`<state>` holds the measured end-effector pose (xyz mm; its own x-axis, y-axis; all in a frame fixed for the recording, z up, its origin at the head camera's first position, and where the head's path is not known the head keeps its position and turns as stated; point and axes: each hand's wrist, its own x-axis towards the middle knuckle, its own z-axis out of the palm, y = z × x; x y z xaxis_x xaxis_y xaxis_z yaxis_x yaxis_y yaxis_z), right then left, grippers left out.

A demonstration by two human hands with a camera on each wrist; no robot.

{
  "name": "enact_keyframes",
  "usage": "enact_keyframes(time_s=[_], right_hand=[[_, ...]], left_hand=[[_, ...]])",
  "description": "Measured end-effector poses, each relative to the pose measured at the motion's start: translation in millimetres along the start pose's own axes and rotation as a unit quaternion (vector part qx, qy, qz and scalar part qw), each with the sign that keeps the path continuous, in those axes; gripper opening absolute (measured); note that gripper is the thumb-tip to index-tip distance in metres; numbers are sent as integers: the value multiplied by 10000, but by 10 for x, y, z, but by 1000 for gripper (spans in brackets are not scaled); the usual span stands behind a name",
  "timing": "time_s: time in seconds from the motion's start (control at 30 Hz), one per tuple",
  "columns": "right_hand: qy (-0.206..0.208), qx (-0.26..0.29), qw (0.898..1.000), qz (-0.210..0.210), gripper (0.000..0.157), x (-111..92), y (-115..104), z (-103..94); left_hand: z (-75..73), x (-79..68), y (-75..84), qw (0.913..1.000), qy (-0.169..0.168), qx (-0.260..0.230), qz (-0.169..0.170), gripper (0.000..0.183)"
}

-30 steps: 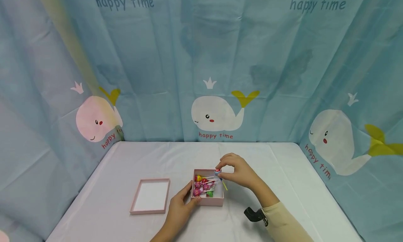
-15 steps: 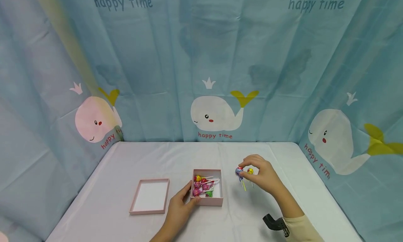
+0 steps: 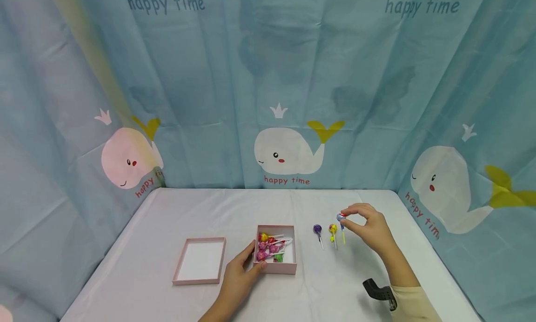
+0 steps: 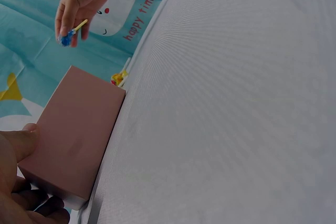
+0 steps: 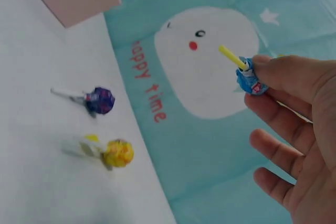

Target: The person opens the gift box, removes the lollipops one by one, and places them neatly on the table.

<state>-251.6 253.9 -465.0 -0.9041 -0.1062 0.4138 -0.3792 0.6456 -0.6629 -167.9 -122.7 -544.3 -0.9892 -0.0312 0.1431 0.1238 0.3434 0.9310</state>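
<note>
My right hand [image 3: 370, 226] pinches a blue lollipop [image 5: 251, 80] with a yellow stick between thumb and index finger, held up over the right part of the table. The other fingers spread away from it. Below and to its left lie a purple lollipop [image 3: 317, 229] and a yellow lollipop [image 3: 332, 229], side by side with their sticks toward me. My left hand [image 3: 239, 278] grips the near left corner of an uncovered pink box [image 3: 276, 268], thumb on the front wall. Inside the box several lollipops [image 3: 270, 247], pink, red, yellow and green, lie toward the left side.
A pink box lid [image 3: 201, 261] lies inner side up, left of the box. The table [image 3: 234, 210] has a white cloth. Blue curtains [image 3: 209, 80] with printed whales stand along its back and sides. A black mount [image 3: 378, 291] sticks out from my right wrist.
My right hand has carried the blue lollipop from over the box to the right, past the purple and yellow lollipops. My left hand has stayed on the box.
</note>
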Motion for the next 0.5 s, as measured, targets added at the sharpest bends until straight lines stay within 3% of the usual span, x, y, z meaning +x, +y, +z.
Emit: enact_keyframes(time_s=[0.3,0.5], right_hand=[[-45,-133,9950,989,33,4,342,62],[-75,-233,9917,1262,32,4,511,142]], left_hand=[[11,12,-39,10000,26,0,-13,72],[13,12,-38,10000,-25,-41,-22,71]])
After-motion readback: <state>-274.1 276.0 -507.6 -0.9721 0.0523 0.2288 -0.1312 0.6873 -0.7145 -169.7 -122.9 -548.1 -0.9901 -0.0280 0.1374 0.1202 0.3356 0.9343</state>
